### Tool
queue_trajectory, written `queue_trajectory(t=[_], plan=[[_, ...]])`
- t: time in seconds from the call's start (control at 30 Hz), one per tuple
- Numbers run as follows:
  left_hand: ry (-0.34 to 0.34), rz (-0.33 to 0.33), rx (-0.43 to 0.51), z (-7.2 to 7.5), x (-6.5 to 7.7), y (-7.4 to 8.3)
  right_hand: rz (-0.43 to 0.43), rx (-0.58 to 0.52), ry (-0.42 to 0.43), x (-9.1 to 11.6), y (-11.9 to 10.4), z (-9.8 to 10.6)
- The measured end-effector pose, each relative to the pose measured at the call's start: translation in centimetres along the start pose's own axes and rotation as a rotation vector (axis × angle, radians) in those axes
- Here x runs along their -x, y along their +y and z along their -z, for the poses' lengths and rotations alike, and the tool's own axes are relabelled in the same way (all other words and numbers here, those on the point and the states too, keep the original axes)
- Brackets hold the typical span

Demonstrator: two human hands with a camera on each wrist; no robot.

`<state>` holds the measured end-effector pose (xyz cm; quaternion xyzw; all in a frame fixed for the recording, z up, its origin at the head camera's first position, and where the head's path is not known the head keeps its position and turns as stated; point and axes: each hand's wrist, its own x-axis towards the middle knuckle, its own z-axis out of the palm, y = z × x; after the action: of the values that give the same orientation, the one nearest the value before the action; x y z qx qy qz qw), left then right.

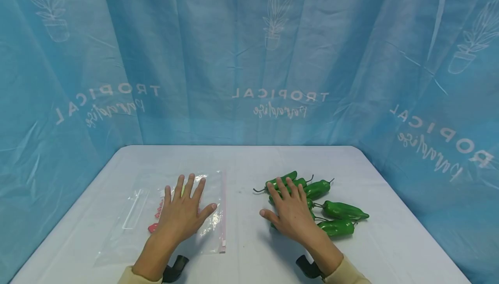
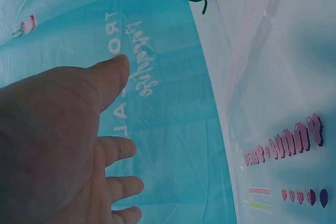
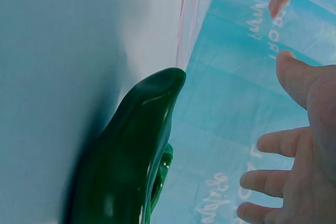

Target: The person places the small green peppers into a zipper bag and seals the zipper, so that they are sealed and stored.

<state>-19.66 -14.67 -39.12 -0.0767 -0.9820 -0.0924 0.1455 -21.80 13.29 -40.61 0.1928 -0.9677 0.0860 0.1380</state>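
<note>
My left hand (image 1: 182,214) is held over a clear plastic zip bag (image 1: 210,240), its fingers straight and spread. The bag lies flat at the left of the table, and pink lettering (image 2: 289,142) and small strawberry prints show on it in the left wrist view. My right hand (image 1: 290,212), also with fingers spread, is above several green peppers (image 1: 345,211) piled at the right. It hides part of the pile. In the right wrist view one glossy pepper (image 3: 136,145) stands out large beside the hand. Neither hand grips anything.
The white table (image 1: 241,162) carries the bag and the peppers side by side, with a strip of tabletop between them. A blue curtain (image 1: 218,67) with printed plants and mirrored lettering encloses the back and both sides. Black straps (image 1: 175,269) sit at the wrists.
</note>
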Motion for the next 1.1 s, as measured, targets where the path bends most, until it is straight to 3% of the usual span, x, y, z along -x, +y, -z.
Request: queue_trajectory(t=[1.1], plan=[[-0.089, -0.004, 0.066, -0.7, -1.3, -0.1, 0.063, -0.098, -0.064, -1.1, -0.5, -1.1]])
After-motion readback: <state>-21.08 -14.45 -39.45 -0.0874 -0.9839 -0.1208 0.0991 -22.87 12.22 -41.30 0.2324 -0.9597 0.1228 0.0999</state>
